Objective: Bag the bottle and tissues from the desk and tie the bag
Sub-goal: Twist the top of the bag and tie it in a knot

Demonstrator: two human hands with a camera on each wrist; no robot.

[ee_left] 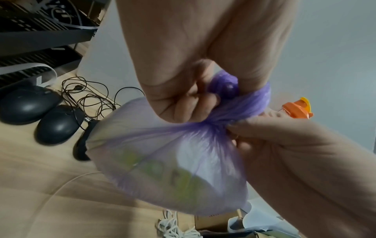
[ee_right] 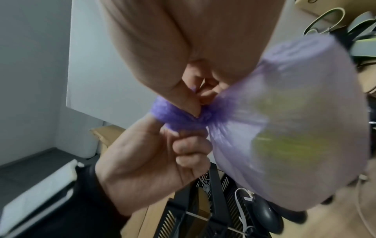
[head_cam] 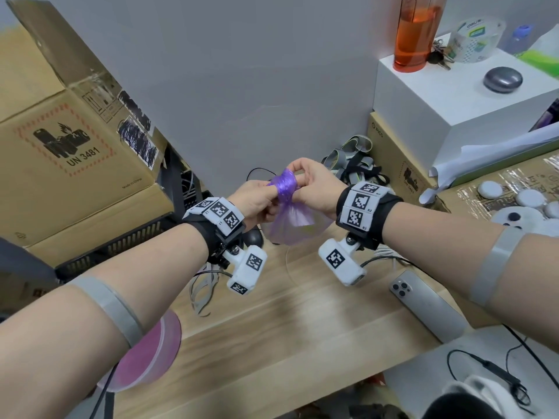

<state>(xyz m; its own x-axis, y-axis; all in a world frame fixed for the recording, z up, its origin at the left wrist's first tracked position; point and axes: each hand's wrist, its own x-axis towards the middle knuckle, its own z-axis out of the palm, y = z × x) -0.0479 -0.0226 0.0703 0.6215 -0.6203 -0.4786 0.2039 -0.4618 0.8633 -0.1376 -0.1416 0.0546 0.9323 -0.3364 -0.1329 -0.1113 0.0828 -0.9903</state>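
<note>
A translucent purple bag (head_cam: 292,220) hangs above the wooden desk (head_cam: 302,328) between my two hands. Its neck (head_cam: 286,186) is twisted into a rope and wound round a finger of my left hand (head_cam: 264,201), which grips the gather from the left. My right hand (head_cam: 305,178) pinches the twisted plastic from the right, fingers curled over it. In the left wrist view the bag (ee_left: 173,153) bulges below my left hand (ee_left: 189,99), with blurred green-yellow and white shapes inside; my right hand (ee_left: 274,145) is beside it. The right wrist view shows the bag (ee_right: 295,120) and both hands' fingers at the knot (ee_right: 179,117).
Two black computer mice (ee_left: 30,104) and tangled cables (ee_left: 87,96) lie under the bag. A phone (head_cam: 423,300) lies on the desk at right, a pink disc (head_cam: 151,358) at left. An orange bottle (head_cam: 414,34) stands on a white box (head_cam: 453,95). A cardboard box (head_cam: 75,131) and black tray (head_cam: 121,246) stand at left.
</note>
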